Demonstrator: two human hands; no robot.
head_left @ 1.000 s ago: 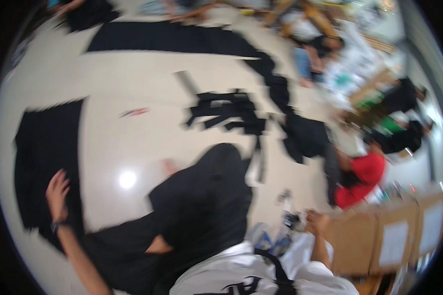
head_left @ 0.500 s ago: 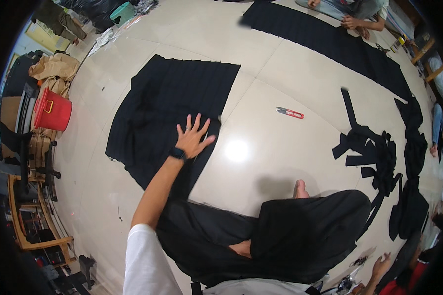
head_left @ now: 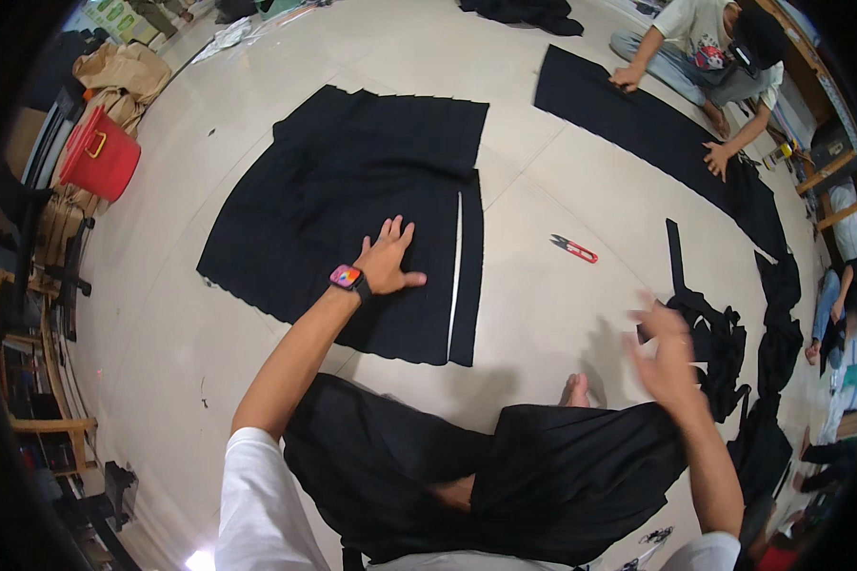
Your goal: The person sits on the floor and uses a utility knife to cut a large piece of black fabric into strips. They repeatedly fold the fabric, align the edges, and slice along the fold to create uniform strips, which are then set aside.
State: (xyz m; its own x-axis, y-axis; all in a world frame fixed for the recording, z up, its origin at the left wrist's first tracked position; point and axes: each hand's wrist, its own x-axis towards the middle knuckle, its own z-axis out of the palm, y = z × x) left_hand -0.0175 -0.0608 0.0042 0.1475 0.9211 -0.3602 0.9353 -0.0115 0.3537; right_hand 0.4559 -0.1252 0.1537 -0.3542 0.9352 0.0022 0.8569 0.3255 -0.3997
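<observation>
A large black cloth (head_left: pixel 333 181) with rows of folds or seams lies spread on the floor in front of me. My left hand (head_left: pixel 387 261), a watch on its wrist, rests on it with fingers outstretched. Along the cloth's right side runs a narrow black strip (head_left: pixel 469 285), set off by a thin pale gap; whether it is joined at the top I cannot tell. My right hand (head_left: pixel 664 350) is in the air, blurred, fingers apart and holding nothing, near a tangle of black fabric strips (head_left: pixel 724 338). Between the hands and farther off lie red-handled thread snips (head_left: pixel 575 249).
At the far right a co-worker (head_left: pixel 709 48) sits with both hands on a long black cloth panel (head_left: pixel 638 119). More bunched black cloth (head_left: pixel 781 324) trails along the right. A red bucket (head_left: pixel 105 157) and a wooden frame (head_left: pixel 52 425) stand at the left. My bare foot (head_left: pixel 578 390) is nearby.
My right hand has come into view at the right. The cloth's right side now lies flat, with the strip and gap showing. My left hand stays on the cloth; the co-worker's hands have spread apart.
</observation>
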